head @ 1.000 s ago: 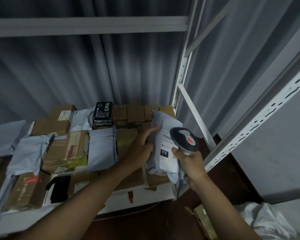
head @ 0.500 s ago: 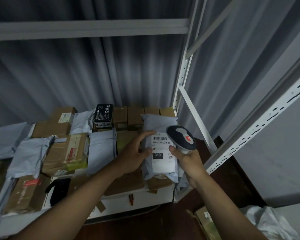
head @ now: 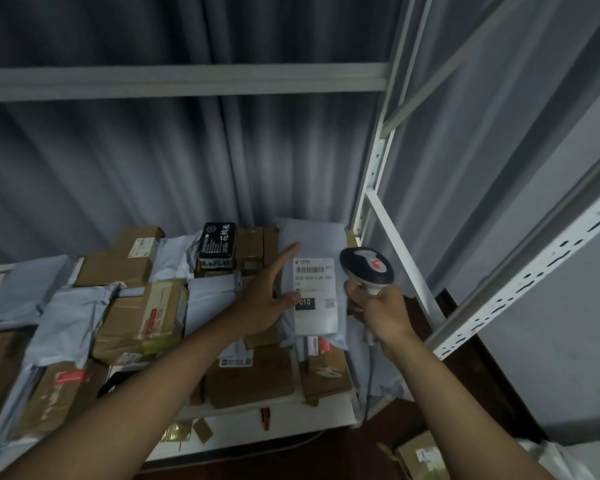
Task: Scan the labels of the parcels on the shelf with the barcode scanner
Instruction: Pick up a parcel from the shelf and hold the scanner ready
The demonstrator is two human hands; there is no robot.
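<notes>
A grey mailer bag [head: 312, 237] lies flat on the parcels at the right end of the shelf, its white label [head: 315, 292] with barcode facing up. My left hand [head: 269, 299] rests on the bag's left side with straight fingers, the thumb touching the label. My right hand [head: 378, 306] grips the handle of the barcode scanner [head: 366, 268], a dark head with a light top and red mark. The scanner sits just right of the label, its head pointing toward the back of the shelf.
Several brown cardboard boxes [head: 142, 317] and grey mailers [head: 73, 317] cover the white shelf [head: 257, 434]. A black box [head: 218, 242] with white writing stands at the back. White perforated uprights [head: 371, 188] rise at the right; a shelf beam [head: 187, 81] crosses overhead. Loose packaging [head: 420, 455] lies on the dark floor.
The grey mailer went from propped upright to lying flat, farther back on the parcels. My left hand opened and flattened on it. The scanner stayed beside the label.
</notes>
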